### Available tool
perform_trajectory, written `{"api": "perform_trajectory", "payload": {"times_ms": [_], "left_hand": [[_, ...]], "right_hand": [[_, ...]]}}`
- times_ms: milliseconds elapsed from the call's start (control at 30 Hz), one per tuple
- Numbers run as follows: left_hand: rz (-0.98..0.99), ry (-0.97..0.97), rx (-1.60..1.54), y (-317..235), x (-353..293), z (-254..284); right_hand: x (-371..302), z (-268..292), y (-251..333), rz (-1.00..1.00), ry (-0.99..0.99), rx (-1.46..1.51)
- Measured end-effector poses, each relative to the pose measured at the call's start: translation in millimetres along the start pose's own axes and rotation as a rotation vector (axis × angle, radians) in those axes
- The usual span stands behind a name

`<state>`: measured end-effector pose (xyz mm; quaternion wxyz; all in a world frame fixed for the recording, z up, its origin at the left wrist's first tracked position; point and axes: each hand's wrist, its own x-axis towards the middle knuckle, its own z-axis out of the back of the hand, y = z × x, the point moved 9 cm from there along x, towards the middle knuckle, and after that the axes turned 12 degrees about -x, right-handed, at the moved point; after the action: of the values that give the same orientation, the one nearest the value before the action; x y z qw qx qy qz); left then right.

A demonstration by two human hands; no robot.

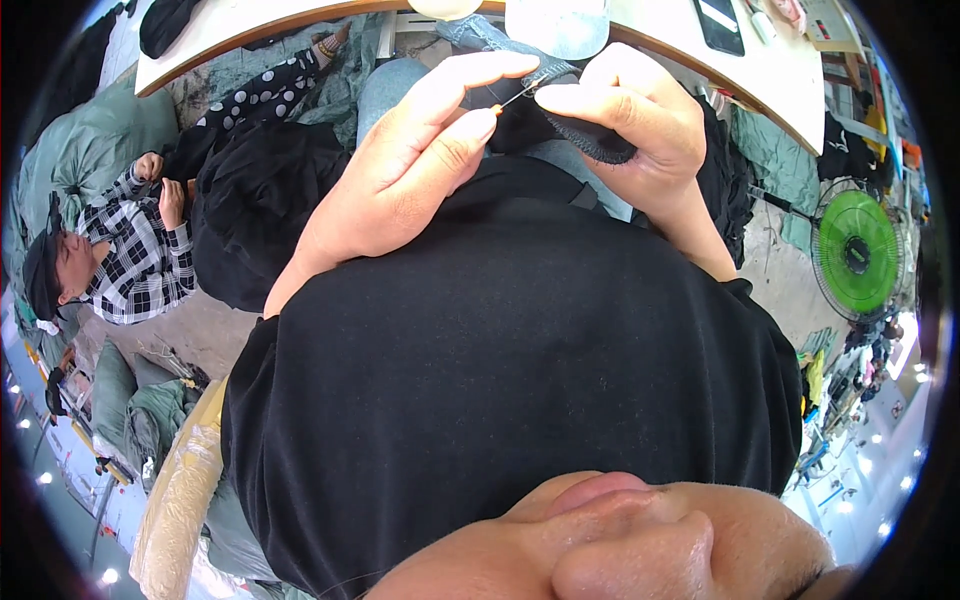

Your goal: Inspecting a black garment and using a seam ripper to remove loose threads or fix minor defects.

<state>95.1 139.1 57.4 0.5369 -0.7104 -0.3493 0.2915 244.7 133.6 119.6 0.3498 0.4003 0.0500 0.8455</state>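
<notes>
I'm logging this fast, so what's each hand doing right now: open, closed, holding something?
Left hand: closed, holding a thin tool with an orange end.
Right hand: closed, holding dark fabric with a stitched edge.

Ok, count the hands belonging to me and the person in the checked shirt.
4: your left hand, holding a thin tool; your right hand, holding dark fabric; their upper hand and lower hand, both at picture left.

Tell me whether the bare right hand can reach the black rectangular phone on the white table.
Probably yes: nothing visible stands between the right hand and the phone, though it may first need to release the black stitched-edged fabric.
</notes>
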Motion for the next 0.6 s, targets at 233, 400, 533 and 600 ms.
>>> {"api": "perform_trajectory", "payload": {"times_ms": [233,400,533,600], "left_hand": [[0.024,0.025,0.011,-2.9,-1.5,2.4],[-0.022,0.024,0.136,-3.8,-0.5,2.2],[-0.06,0.027,0.189,-7.8,-0.2,1.6],[-0.053,0.028,0.175,-7.3,-0.9,0.6]], "right_hand": [[-0.9,-6.0,5.0,0.059,0.1,-0.011],[-2.7,-5.6,3.5,0.083,0.11,-0.045],[0.1,-4.2,3.7,0.12,0.096,-0.081],[-0.2,-2.8,4.8,0.126,0.099,-0.084]]}}
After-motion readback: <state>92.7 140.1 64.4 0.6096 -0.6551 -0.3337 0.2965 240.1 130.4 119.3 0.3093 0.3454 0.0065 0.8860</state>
